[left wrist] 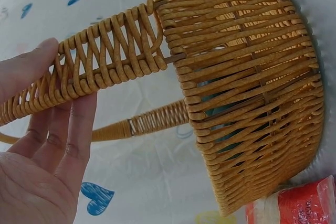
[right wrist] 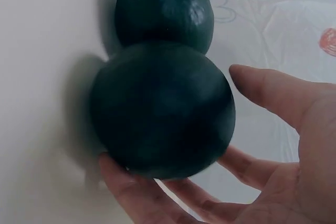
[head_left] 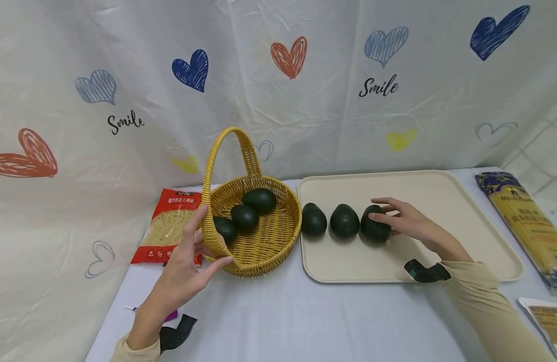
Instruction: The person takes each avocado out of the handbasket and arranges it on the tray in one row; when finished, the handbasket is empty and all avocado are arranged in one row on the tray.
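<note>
A yellow wicker basket [head_left: 260,261] with a tall arched handle [left wrist: 105,56] holds three dark green avocados [head_left: 245,217]. My left hand [head_left: 183,271] grips one side of that handle, thumb on one face and fingers on the other. Three more avocados stand in a row on a beige tray [head_left: 468,241]. Around the rightmost avocado [right wrist: 163,111] is my right hand [head_left: 407,221]; in the right wrist view its fingers lie along one side, and the thumb [right wrist: 262,85] is a small gap away from the skin. That avocado rests on the tray beside the middle one [head_left: 345,221].
A red pasta bag [head_left: 170,221] lies left of the basket, partly behind it. Beyond the tray's right edge is a long yellow and purple pasta packet [head_left: 527,226], with another packet [head_left: 550,322] nearer. A hanging cloth [head_left: 323,125] with printed hearts backs the table.
</note>
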Motion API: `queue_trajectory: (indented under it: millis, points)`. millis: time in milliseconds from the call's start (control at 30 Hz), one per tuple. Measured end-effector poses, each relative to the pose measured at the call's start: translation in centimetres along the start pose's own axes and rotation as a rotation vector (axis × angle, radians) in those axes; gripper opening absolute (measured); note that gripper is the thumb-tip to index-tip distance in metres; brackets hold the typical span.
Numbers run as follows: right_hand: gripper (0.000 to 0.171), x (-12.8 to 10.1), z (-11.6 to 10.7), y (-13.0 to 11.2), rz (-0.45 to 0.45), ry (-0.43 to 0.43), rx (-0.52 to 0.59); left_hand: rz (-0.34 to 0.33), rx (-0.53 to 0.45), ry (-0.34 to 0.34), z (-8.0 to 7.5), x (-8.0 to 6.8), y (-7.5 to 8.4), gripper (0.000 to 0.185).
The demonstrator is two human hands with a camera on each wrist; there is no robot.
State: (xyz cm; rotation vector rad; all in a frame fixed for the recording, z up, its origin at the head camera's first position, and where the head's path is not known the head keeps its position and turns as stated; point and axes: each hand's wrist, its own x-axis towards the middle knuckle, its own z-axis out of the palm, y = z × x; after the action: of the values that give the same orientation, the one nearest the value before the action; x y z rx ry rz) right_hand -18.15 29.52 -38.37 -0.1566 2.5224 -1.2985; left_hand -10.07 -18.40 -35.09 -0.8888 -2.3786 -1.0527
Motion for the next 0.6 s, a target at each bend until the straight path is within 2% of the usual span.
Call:
queue_trajectory:
  millis: [200, 600]
  points:
    - [0.075, -0.35, 0.14, -0.05, 0.023, 0.015, 0.003, -0.009, 0.009, -0.006, -0.03, -0.01, 0.0, 0.124]
    - [0.077, -0.59, -0.19, 0.37, 0.004, 0.014, -0.019, -0.013, 0.013, -0.003, -0.04, -0.05, -0.08, 0.125]
